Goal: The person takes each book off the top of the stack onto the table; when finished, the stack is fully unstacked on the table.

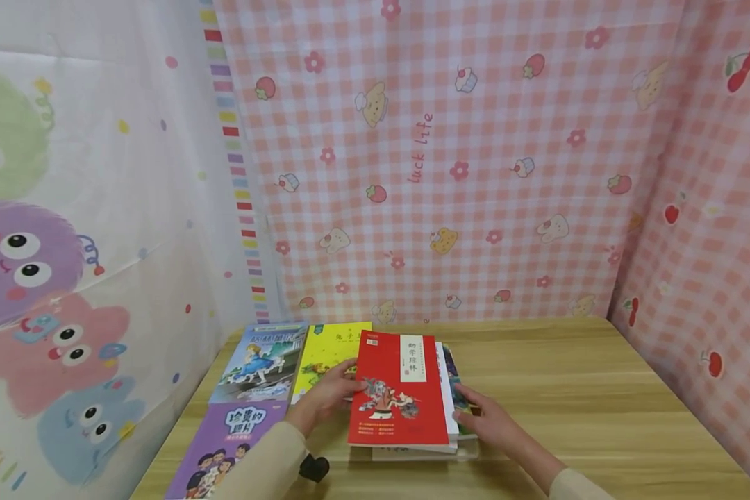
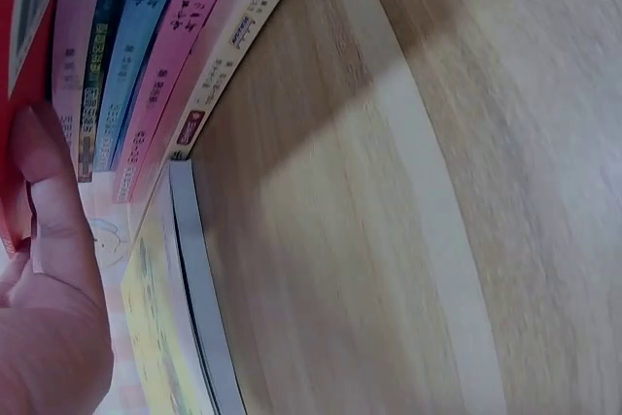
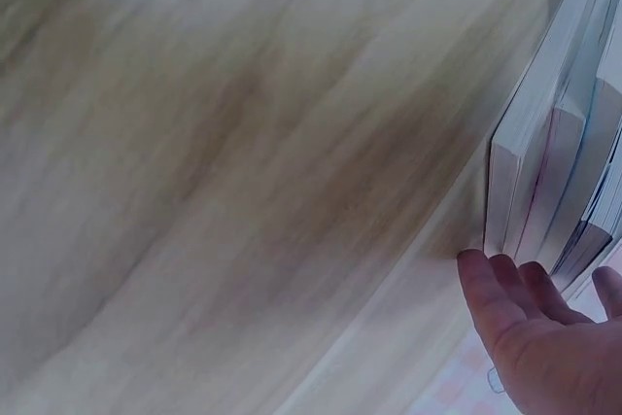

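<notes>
A red book (image 1: pixel 400 417) with white Chinese lettering lies on top of a stack of several books (image 2: pixel 146 75) in front of me. My left hand (image 1: pixel 326 399) holds the red book at its left edge, the thumb lying on the book in the left wrist view. Pink, blue and cream spines of the stack show beside that hand. At the stack's right side is my right hand (image 1: pixel 490 420), its fingers extended along the page edges (image 3: pixel 544 172). The lower books are mostly hidden under the red one.
Left of the stack lie a yellow book (image 1: pixel 334 340), a blue book (image 1: pixel 259 364) with a girl on its cover, and a purple book (image 1: pixel 209 444) partly behind my left sleeve. The wooden table (image 1: pixel 569 403) meets a checked cloth (image 1: pixel 450 208) at the back.
</notes>
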`<state>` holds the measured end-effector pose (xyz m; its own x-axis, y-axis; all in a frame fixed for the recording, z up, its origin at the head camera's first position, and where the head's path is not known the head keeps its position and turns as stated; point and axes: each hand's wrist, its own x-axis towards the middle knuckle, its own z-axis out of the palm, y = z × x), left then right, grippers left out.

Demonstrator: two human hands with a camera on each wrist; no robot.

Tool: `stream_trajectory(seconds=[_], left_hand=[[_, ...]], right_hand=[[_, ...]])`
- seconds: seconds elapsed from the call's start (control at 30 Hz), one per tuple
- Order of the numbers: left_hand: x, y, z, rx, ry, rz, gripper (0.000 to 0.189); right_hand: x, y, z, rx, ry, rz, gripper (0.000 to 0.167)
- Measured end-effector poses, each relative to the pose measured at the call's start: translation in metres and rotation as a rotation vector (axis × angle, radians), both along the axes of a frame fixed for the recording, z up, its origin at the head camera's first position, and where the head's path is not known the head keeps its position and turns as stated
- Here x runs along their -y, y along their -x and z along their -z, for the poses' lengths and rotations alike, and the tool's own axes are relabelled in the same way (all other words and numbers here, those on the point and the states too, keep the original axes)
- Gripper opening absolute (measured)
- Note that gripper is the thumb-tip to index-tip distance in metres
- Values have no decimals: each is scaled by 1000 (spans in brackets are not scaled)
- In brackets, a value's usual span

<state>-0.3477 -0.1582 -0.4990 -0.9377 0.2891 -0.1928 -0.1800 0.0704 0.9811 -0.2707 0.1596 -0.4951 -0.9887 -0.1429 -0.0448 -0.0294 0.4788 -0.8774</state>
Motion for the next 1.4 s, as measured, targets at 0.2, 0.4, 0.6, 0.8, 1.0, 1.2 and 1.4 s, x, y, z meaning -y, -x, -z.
stream_trajectory(seconds=[0.2,0.4,0.6,0.8,1.0,1.2,1.4], left_hand=[[9,-1,-2,5,-10,21,71],[15,-1,-2,30,-26,41,76],[18,-5,-5,25,-28,69,78],[24,-6,-5,18,-50,74,79],[35,-8,-5,-1,-45,74,79],[46,-13,-7,-16,-71,90,79],[58,-21,-8,-32,-77,101,80]], right_hand=[[-1,3,1,29,-37,-4,57],[-2,3,-1,42,-60,-16,56],[-3,5,2,42,-65,-19,53],[-4,5,3,40,-69,-26,51],[-4,4,3,16,-52,-34,51],[-6,3,4,0,-37,-43,52],[-6,4,4,10,-31,-43,52]])
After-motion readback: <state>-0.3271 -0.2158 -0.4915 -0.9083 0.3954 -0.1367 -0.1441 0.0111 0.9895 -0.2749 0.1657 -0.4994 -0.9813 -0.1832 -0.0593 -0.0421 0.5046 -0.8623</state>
